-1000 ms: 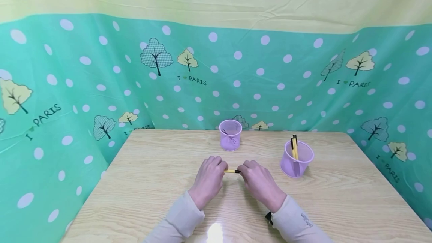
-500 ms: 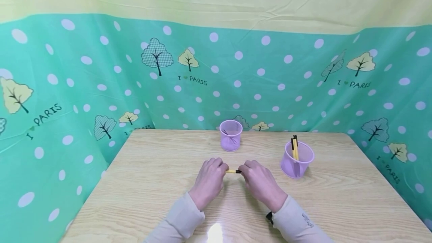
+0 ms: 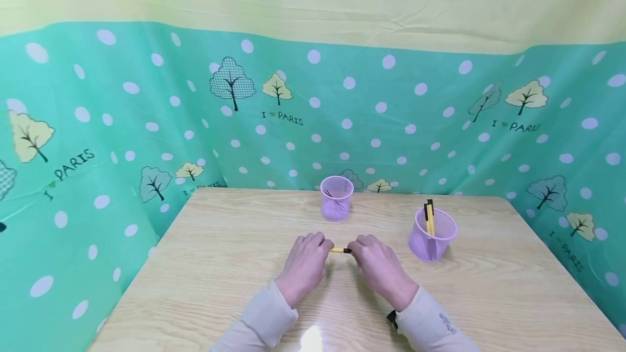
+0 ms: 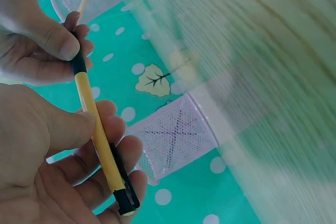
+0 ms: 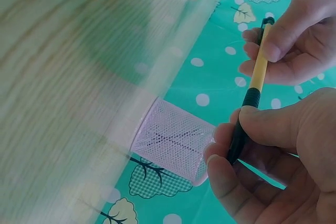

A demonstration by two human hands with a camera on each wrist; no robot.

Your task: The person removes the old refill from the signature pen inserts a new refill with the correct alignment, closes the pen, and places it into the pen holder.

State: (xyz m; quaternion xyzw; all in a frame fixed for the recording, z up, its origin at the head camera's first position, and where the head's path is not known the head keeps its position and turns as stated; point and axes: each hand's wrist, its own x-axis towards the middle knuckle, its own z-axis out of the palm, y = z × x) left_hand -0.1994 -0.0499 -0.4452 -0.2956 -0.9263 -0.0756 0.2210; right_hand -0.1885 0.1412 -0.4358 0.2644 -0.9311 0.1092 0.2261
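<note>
So the pen (image 3: 338,250) is right around the middle of the head view, a bit below centre, lying almost sideways between the two hands. The left hand (image 3: 304,266) has thumb and fingers pinching the yellow barrel (image 5: 259,72), clip end tucked toward its palm. The right hand (image 3: 381,266) pinches the black grip (image 5: 252,97) at the other end; can't tell if the writing tip is out, the fingers hide it. Holding both ends like that probably keeps it steady and lets either end be turned, I'd guess.

Right of centre there's a purple mesh cup (image 3: 421,247) with yellow-and-black pens (image 3: 430,218) leaning in it, clip ends up, which looks handy for grabbing. Another mesh cup (image 3: 329,213) stands upper-middle near the back edge of the table (image 3: 220,243), probably back there so it's out of the hands' way. I can't make out whether those dark lines are inside it or on the mesh. Polka-dot cloth (image 3: 274,151) hangs behind everything.
</note>
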